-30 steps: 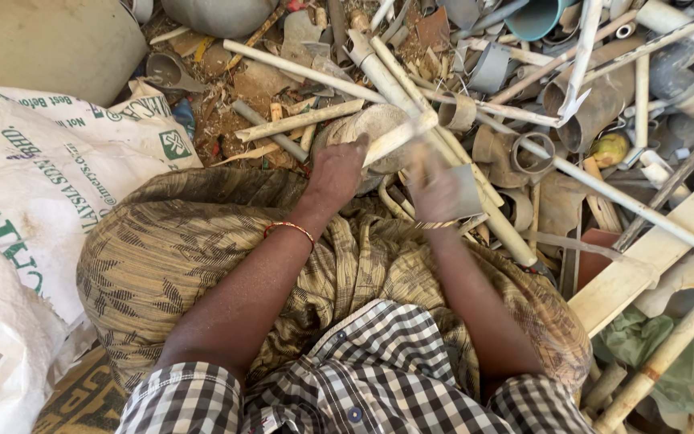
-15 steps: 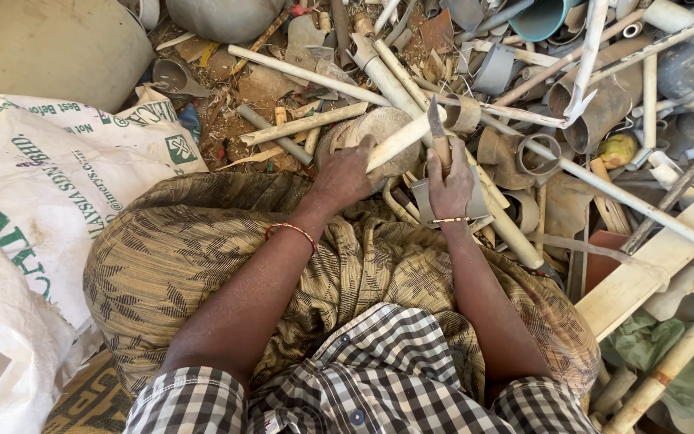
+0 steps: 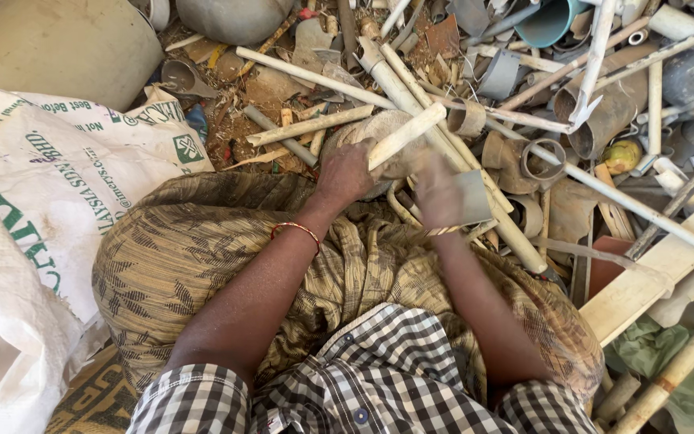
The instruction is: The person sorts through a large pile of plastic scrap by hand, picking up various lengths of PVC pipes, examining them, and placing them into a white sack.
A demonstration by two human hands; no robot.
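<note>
My left hand [image 3: 347,173] grips a short pale piece of plastic pipe [image 3: 407,135], which points up and to the right over the scrap heap. Just to its right, my right hand [image 3: 437,191] is closed on a flat grey blade [image 3: 473,197]; both are blurred by motion. The blade sits below and to the right of the pipe piece, not touching it. Both wrists wear thin bangles. My knees, under a patterned brown cloth [image 3: 202,249], fill the middle of the view.
A heap of broken pale pipes [image 3: 451,153], rings and fittings covers the ground ahead and to the right. A white woven sack [image 3: 58,185] lies at the left, a large drum [image 3: 58,40] behind it. Pale planks [image 3: 660,265] lean at the right.
My right hand lifted the blade up beside the pipe piece half a second ago and has now brought it back down to the right. My left hand kept holding the pipe piece.
</note>
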